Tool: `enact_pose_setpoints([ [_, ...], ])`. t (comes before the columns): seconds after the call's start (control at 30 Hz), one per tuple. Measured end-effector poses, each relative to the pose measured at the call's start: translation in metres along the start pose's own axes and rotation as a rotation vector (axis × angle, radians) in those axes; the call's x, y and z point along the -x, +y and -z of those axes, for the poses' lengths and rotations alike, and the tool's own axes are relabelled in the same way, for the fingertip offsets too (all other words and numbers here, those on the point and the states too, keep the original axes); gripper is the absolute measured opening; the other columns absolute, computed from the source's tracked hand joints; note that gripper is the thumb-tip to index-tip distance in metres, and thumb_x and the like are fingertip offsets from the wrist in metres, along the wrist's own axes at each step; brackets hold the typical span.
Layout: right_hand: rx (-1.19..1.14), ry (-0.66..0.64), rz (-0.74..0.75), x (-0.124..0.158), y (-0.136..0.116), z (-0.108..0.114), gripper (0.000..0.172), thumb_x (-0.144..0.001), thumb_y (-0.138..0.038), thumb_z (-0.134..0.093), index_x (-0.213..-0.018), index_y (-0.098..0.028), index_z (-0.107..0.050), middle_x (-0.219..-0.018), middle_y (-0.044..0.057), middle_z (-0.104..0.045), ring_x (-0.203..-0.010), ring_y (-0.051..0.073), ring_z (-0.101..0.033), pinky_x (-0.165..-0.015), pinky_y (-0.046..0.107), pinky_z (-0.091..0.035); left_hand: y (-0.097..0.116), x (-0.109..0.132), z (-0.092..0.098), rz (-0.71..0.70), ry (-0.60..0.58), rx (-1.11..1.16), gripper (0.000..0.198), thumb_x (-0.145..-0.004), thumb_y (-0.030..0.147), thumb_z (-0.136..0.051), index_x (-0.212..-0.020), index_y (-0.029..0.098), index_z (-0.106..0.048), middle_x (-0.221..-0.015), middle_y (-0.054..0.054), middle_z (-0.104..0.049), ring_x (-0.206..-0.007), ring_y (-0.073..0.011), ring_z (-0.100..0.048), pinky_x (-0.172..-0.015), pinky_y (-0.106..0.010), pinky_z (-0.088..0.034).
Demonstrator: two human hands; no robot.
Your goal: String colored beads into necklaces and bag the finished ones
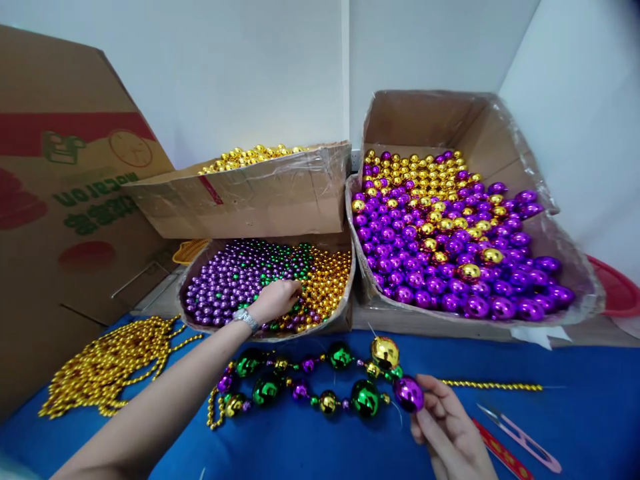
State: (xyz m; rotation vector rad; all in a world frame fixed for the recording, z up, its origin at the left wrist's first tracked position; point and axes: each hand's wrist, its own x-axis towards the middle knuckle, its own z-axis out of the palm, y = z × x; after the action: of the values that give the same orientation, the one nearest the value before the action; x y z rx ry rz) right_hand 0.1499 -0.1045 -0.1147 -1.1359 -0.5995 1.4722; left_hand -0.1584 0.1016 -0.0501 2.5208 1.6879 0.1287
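Observation:
My left hand (277, 298), with a watch on the wrist, reaches into a low cardboard box (345, 313) of small purple, green and gold beads; its fingers are curled down among the green beads. What they grip is hidden. My right hand (447, 427) pinches a large purple ball (409, 393) at the end of a strung chain of green, gold and purple balls (320, 383) that lies on the blue tabletop (575, 413). A large gold ball (385, 352) on the chain sits just above it.
A big box (565, 267) of larger purple and gold balls stands at right. Another box (260, 193) of gold beads rests behind the small-bead box. Gold bead strands (107, 363) lie heaped at left beside a tall carton (65, 220). A thin gold strand (493, 385), snips (520, 437) and a red ruler (500, 453) lie near my right hand.

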Motion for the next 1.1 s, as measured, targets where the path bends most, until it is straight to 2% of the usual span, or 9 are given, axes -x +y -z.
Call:
enact_pose_setpoints([
  [0.17,0.001,0.008,0.005,-0.002,-0.003,-0.001,0.048,-0.07,-0.041,-0.076,-0.109,-0.023,-0.055,-0.081,0.002,-0.059,-0.059,0.013,-0.055,-0.052,0.025,-0.045,0.005,-0.004,-0.005,-0.021,-0.03,-0.124,0.014,-0.077,0.014,-0.051,-0.088,0.018,-0.06,-0.088,-0.009,-0.066,-0.083,-0.0213,-0.062,-0.066,-0.025,-0.045],
  [0.37,0.026,0.006,0.038,-0.001,-0.002,-0.002,0.046,-0.07,-0.042,-0.075,-0.108,-0.024,-0.056,-0.079,0.001,-0.058,-0.059,0.013,-0.054,-0.052,0.025,-0.044,0.007,-0.011,-0.002,-0.042,-0.056,-0.174,0.013,-0.082,0.024,-0.05,-0.089,0.018,-0.059,-0.085,-0.01,-0.066,-0.079,-0.0218,-0.062,-0.065,-0.027,-0.045],
  [0.5,0.034,-0.009,0.035,0.0,-0.002,-0.001,0.042,-0.074,-0.042,-0.073,-0.108,-0.025,-0.055,-0.081,0.001,-0.058,-0.061,0.013,-0.054,-0.053,0.024,-0.044,0.008,-0.012,0.007,-0.088,-0.121,-0.151,0.013,-0.082,0.023,-0.05,-0.085,0.019,-0.062,-0.077,-0.007,-0.067,-0.073,-0.0201,-0.063,-0.064,-0.025,-0.044],
  [0.67,0.045,-0.015,0.007,0.0,-0.002,0.0,0.044,-0.074,-0.042,-0.072,-0.11,-0.025,-0.054,-0.084,0.001,-0.057,-0.063,0.013,-0.054,-0.055,0.024,-0.044,0.005,-0.007,0.017,-0.141,-0.206,-0.114,0.016,-0.075,0.016,-0.054,-0.083,0.022,-0.067,-0.079,-0.003,-0.069,-0.073,-0.0166,-0.063,-0.066,-0.022,-0.044],
  [0.9,0.03,-0.026,0.025,0.001,-0.004,-0.004,0.042,-0.075,-0.042,-0.071,-0.11,-0.025,-0.055,-0.082,0.001,-0.056,-0.063,0.012,-0.053,-0.055,0.023,-0.043,-0.001,0.001,0.025,-0.13,-0.224,-0.119,0.019,-0.075,0.012,-0.052,-0.08,0.022,-0.068,-0.079,-0.004,-0.07,-0.075,-0.0179,-0.063,-0.067,-0.024,-0.044],
  [1.1,0.048,-0.015,0.022,0.001,-0.005,-0.004,0.043,-0.074,-0.042,-0.072,-0.109,-0.025,-0.055,-0.081,0.001,-0.056,-0.062,0.013,-0.053,-0.054,0.024,-0.043,-0.002,0.004,0.024,-0.149,-0.237,-0.094,0.023,-0.072,0.008,-0.051,-0.083,0.021,-0.067,-0.08,-0.004,-0.069,-0.075,-0.0181,-0.063,-0.067,-0.023,-0.044],
])
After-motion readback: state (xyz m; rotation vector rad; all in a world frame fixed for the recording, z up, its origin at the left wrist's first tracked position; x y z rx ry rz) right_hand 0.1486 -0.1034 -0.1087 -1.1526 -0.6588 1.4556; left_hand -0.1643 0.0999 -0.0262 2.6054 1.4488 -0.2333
